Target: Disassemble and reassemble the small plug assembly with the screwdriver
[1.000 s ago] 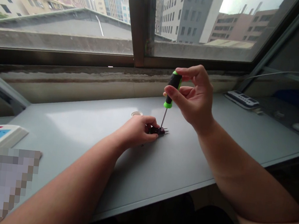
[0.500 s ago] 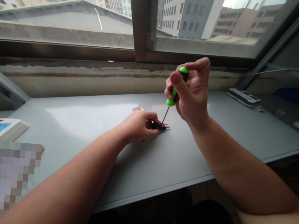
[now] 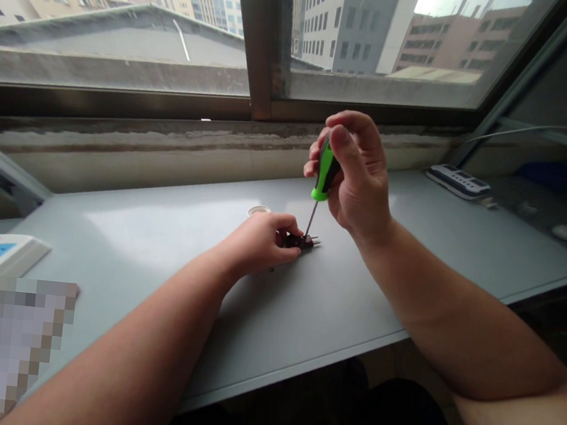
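Observation:
A small dark power plug (image 3: pixel 305 242) lies on the grey table (image 3: pixel 335 304), its metal prongs pointing right. Thumb and fingers of my left hand (image 3: pixel 265 241) are closed around its left end. Above it, my right hand (image 3: pixel 355 169) grips the green and black handle of a screwdriver (image 3: pixel 323 176). The screwdriver leans slightly, and its thin shaft runs down to the plug's upper face; the tip itself is too small to make out. Behind my left hand lies a small round whitish ring-shaped thing (image 3: pixel 259 211), partly hidden.
A white power strip with blue sockets (image 3: pixel 3 254) stands at the left, beside a pixelated flat item (image 3: pixel 0 339). Another white and dark strip (image 3: pixel 457 181) lies at the back right. The window frame (image 3: pixel 262 70) rises behind the table, whose front edge runs below my arms.
The fingers of my right hand have shifted around the screwdriver's handle, and the handle shows a different side. My left hand keeps the plug in place. The view has shifted slightly.

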`<state>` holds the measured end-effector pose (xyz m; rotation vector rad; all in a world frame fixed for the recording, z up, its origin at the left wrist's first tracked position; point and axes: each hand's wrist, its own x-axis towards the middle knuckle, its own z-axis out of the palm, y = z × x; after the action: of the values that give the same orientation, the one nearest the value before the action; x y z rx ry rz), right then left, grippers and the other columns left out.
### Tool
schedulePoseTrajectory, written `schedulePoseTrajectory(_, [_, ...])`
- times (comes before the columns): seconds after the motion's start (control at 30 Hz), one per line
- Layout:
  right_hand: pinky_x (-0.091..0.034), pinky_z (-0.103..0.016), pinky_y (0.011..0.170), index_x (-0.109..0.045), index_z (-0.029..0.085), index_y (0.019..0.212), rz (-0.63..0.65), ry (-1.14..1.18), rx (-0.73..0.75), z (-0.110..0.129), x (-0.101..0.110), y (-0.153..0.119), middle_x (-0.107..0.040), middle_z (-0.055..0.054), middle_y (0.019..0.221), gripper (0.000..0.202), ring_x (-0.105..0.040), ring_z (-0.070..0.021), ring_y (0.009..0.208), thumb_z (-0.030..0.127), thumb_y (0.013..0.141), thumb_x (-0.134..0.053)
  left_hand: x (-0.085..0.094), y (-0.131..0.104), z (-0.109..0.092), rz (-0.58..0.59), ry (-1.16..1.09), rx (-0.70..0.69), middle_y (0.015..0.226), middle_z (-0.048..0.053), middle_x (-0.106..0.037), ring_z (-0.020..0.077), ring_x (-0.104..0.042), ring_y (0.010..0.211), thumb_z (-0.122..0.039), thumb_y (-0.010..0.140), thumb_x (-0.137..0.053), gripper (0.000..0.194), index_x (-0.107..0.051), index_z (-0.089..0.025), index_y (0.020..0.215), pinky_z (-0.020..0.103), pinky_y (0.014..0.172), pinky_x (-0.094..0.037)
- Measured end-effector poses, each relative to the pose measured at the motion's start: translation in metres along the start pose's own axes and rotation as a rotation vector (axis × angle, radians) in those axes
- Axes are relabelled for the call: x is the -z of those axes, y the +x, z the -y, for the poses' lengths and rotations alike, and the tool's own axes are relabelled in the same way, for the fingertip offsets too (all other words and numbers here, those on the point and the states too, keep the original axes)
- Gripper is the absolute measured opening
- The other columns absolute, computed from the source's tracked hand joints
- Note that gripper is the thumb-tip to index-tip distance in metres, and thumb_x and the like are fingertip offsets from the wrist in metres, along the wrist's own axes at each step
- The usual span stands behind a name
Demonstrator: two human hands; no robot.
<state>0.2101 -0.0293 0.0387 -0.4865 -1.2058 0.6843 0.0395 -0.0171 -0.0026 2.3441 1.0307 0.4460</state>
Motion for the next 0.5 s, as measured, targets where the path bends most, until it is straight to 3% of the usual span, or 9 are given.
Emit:
schedulePoseTrajectory(0.1, [-0.049,-0.029,0.051,-0.060,0.028,0.105,0.045,0.032,-0.044,0.000,0.003,0.003,-0.062,-0.001,0.082,0.039,-0.056,-0.0136,0.061,0.065,0.096,-0.053,-0.001,0.000,0.001,-0.001,-0.007,-0.001,0.082,0.003,-0.073,0.0196,-0.066,0.075,-0.032,0.073,-0.076,0.024,-0.077,-0.022,0.095,0.031,0.071,-0.051])
schedulePoseTrajectory(0.2, [-0.041,-0.027,0.044,-0.060,0.030,0.109,0.006,-0.069,-0.051,-0.001,0.008,0.003,-0.066,-0.003,0.095,0.045,-0.057,-0.0136,0.063,0.071,0.097,-0.046,-0.003,0.000,0.002,-0.006,-0.023,0.000,0.082,0.003,-0.073,0.0191,-0.066,0.074,-0.031,0.072,-0.076,0.023,-0.076,-0.022,0.094,0.031,0.070,-0.051])
schedulePoseTrajectory(0.37, [-0.052,-0.028,0.053,-0.051,0.040,0.136,0.114,-0.301,-0.007,-0.004,0.013,0.001,-0.066,-0.003,0.115,0.056,-0.065,-0.0161,0.081,0.075,0.094,-0.051,-0.003,-0.001,0.002,-0.008,-0.041,-0.009,0.078,0.002,-0.072,0.0185,-0.065,0.070,-0.030,0.073,-0.075,0.020,-0.075,-0.022,0.091,0.029,0.066,-0.051])
schedulePoseTrajectory(0.5, [-0.055,-0.030,0.058,-0.041,0.041,0.144,0.189,-0.336,-0.084,-0.004,0.010,0.000,-0.068,-0.003,0.113,0.062,-0.066,-0.0160,0.077,0.079,0.097,-0.036,-0.002,-0.002,-0.001,-0.019,-0.034,-0.021,0.077,0.002,-0.072,0.0185,-0.065,0.070,-0.028,0.073,-0.075,0.017,-0.075,-0.023,0.089,0.029,0.066,-0.051])
